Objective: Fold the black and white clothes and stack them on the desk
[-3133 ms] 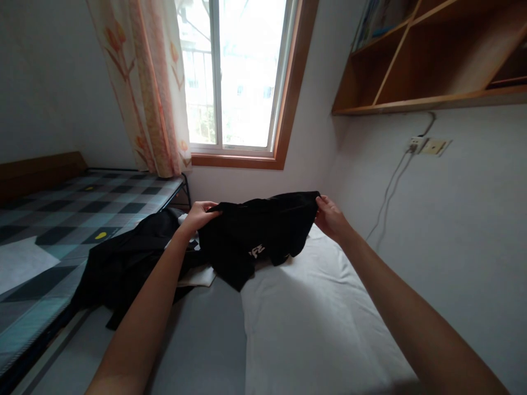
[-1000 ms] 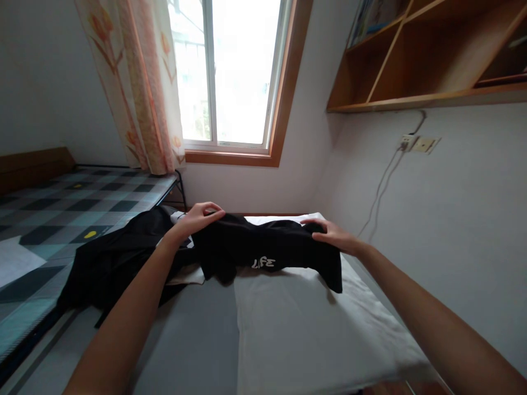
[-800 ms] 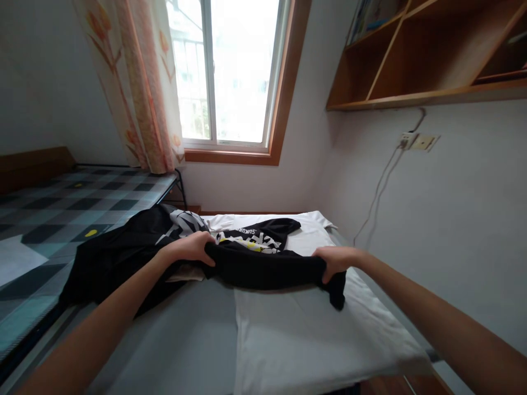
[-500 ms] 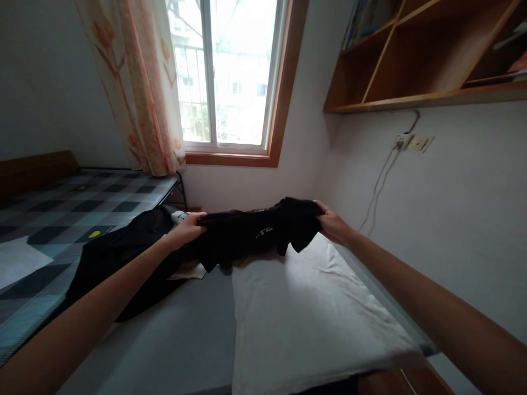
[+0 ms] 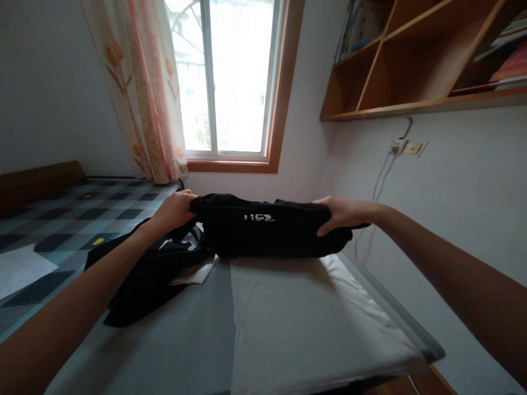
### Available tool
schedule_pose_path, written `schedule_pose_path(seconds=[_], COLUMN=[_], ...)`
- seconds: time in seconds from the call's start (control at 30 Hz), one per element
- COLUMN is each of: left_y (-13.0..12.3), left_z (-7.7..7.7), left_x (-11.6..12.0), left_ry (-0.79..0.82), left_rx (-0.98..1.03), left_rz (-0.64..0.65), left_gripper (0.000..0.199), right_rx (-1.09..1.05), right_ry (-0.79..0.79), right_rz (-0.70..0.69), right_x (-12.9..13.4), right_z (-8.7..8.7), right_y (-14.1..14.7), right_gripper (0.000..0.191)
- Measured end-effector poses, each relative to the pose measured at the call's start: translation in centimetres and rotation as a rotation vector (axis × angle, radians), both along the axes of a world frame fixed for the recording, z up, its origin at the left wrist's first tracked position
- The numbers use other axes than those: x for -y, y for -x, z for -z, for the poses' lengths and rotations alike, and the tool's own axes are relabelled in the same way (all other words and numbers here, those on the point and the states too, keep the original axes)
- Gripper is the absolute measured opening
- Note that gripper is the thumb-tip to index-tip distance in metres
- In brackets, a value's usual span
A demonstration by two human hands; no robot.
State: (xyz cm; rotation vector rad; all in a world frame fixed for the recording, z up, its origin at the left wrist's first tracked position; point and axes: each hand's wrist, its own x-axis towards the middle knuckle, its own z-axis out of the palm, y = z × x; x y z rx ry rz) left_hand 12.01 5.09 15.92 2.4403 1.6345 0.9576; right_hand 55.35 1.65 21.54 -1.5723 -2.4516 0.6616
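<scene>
A black T-shirt [image 5: 265, 236] with white lettering is held up in a folded band above the far end of the surface. Its left end is gripped by my left hand [image 5: 175, 208], fingers closed round the fabric. At the other end my right hand [image 5: 343, 213] pinches the cloth, thumb in front. Beneath it a white cloth [image 5: 313, 318] lies flat on the grey surface [image 5: 181, 334]. Another black garment [image 5: 144, 274] with a white print lies crumpled under my left forearm. Beside that, a pale flat piece [image 5: 197, 272] shows partly.
To the left is a bed with a checked mattress [image 5: 119, 200] and a white sheet [image 5: 24, 269] on it. A curtain [image 5: 152, 109] hangs beside the window [image 5: 241, 77]. Wooden shelves [image 5: 415, 107] jut out at upper right, above a socket [image 5: 399, 147] with hanging cords.
The T-shirt's dangling parts are gathered into a neater band, its lettering more visible. My hands have moved farther apart. The view has shifted slightly.
</scene>
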Motion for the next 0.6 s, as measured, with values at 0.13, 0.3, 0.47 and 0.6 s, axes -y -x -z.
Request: schedule_pose_path(seconds=[0.13,0.3,0.47,0.6], left_y=[-0.6,-1.2,-1.1,-1.1], left_z=[0.3,0.4,-0.7,-2.2], left_x=[-1.2,-1.1,1.1,2.4], left_ry=[-0.040,0.283,0.657,0.702], left_rx=[0.274,0.593,0.313,0.236], left_rz=[-0.026,0.138,0.254,0.263], left_gripper=[0.011,0.026,0.035,0.036], right_rx=[0.123,-0.667,-0.656,-0.400], right_ry=[0.037,-0.117,0.080,0.420], right_rz=[-0.008,0.065,0.164,-0.056], right_x=[0.5,-0.5,-0.6,0.9], right_z=[2.8,4.1,2.1,-0.8], right_y=[1.7,2.0,0.4,-0.7], right_gripper=[0.019,0.037,0.040,0.053])
